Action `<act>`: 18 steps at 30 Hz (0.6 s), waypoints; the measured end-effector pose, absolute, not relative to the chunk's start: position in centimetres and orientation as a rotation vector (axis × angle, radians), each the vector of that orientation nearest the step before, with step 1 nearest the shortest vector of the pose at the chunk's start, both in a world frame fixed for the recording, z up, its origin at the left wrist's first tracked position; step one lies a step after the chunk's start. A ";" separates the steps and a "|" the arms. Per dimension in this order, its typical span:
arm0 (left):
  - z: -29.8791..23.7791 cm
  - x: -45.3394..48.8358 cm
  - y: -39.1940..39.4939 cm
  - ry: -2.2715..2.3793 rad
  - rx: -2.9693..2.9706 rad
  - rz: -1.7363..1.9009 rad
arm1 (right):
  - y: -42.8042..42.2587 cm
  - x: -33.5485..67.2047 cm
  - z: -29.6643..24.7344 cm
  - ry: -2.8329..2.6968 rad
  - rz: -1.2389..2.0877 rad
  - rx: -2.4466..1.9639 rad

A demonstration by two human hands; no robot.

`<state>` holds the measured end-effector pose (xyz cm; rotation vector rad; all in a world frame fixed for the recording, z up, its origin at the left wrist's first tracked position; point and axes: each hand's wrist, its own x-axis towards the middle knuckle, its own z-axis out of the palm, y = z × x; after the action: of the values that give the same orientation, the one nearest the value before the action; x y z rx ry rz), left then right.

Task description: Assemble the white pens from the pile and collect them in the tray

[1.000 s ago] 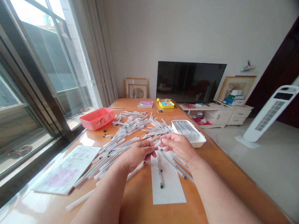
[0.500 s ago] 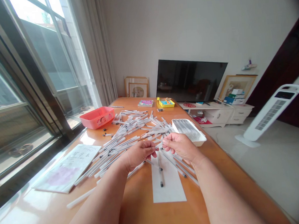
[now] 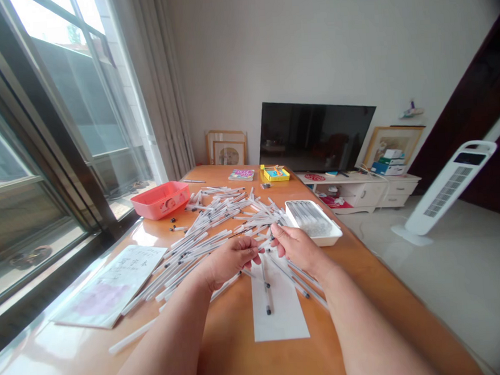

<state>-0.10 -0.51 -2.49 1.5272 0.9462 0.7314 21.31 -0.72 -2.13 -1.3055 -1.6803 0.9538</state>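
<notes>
My left hand [image 3: 228,260] and my right hand [image 3: 296,246] meet over the near edge of a big heap of white pens [image 3: 218,224] on the wooden table [image 3: 228,360]. Both hands are closed in a pinch on one white pen [image 3: 264,243] held between them, the left at one end and the right at the other. Just below the hands lies a white paper strip [image 3: 280,317] with a pen [image 3: 266,292] resting on it.
A white tray [image 3: 314,220] with pens stands right of the heap. A red plastic basket [image 3: 162,199] sits at the back left. A printed sheet [image 3: 111,283] lies near the window. A yellow box [image 3: 276,173] and a small book [image 3: 242,175] are at the far end.
The hands have stayed together on the pen, with only small finger movement. The view has shifted slightly.
</notes>
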 end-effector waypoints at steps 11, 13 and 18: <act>-2.1 0.0 -0.8 0.936 1.553 0.723 | -0.5 21.2 -2.6 -1.714 0.922 -1.262; -2.1 0.0 -0.7 0.943 1.559 0.737 | -0.6 21.2 -2.4 -1.699 0.928 -1.264; -2.4 -0.3 -0.4 0.944 1.554 0.734 | -0.7 21.3 -1.8 -1.682 0.968 -1.185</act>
<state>-0.28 -0.43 -2.41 1.5541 0.9437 0.7340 21.29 -0.70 -1.80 -1.1848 -1.6825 0.9683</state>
